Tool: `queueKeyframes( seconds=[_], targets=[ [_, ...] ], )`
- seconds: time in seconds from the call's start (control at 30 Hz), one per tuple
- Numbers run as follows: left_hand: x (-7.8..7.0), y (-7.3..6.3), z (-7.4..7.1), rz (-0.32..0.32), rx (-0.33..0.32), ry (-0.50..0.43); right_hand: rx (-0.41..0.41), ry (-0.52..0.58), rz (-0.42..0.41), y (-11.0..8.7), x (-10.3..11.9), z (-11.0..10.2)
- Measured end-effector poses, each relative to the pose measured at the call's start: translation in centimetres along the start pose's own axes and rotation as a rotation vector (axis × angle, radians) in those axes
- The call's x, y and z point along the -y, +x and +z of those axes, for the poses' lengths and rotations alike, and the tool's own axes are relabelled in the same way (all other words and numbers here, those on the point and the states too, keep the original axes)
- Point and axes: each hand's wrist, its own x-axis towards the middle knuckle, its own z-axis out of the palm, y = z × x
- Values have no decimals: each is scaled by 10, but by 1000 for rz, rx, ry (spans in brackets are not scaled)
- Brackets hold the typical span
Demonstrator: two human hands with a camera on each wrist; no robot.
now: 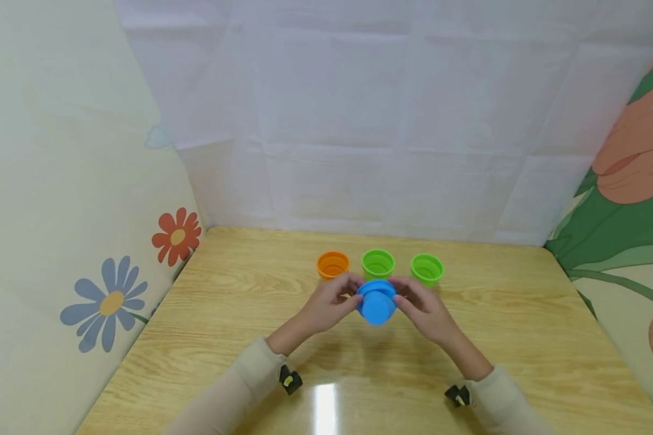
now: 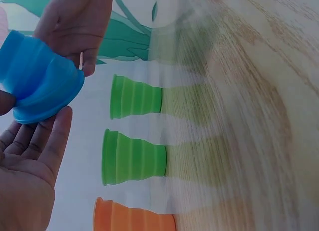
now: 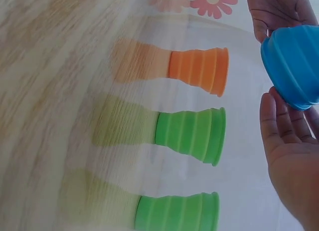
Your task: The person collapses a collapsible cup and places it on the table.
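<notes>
On the left, a painted blue flower (image 1: 110,303) and, beyond it, a red flower (image 1: 176,237) show on the wall cloth (image 1: 43,181) beside the wooden table (image 1: 239,284). A pale left sleeve (image 1: 234,386) leads up to the left hand (image 1: 326,305), which pinches one side of the blue cup (image 1: 376,307), thumb on the near side and fingers at the rim. Past that hand, near the far edge, the orange cup (image 1: 333,264) stands upright with its mouth up. The blue cup comes next, held off the table between both hands, tilted with its base toward the person and its wide rim turned away and down; the left wrist view shows its wall bulging unevenly along the folds. Just behind it the middle green cup (image 1: 378,261) stands upright. The right hand (image 1: 425,308) mirrors the left, pinching the opposite side of the blue cup with thumb and fingers. Beyond its fingers stands the right green cup (image 1: 427,269), also upright and apart from its neighbour. The step in hand seems to be working the blue cup's folds; the next move probably calls for even thumb pressure round the wall, with both pinches kept firm on the rim.
</notes>
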Motion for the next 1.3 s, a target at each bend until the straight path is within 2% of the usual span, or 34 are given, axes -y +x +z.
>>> queueKeyframes(
  seconds=[0.13, 0.33, 0.5, 0.73, 1.03, 1.3],
  targets=[
    [1, 2, 1, -26, 44, 7, 23, -20, 16, 0, 2, -1],
    [1, 5, 3, -109, 118, -4, 74, -124, 3, 2, 2, -3],
    [-2, 6, 4, -143, 140, 4, 99, -181, -17, 5, 1, -4],
    [-3, 6, 3, -105, 96, 67, 77, -183, -18, 5, 0, -2],
    [-3, 6, 0, -63, -19, 77, 58, -60, 28, 2, 0, -3],
    [-4, 6, 1, -65, -52, 99, 68, 5, 48, 0, -2, -2]
  ],
)
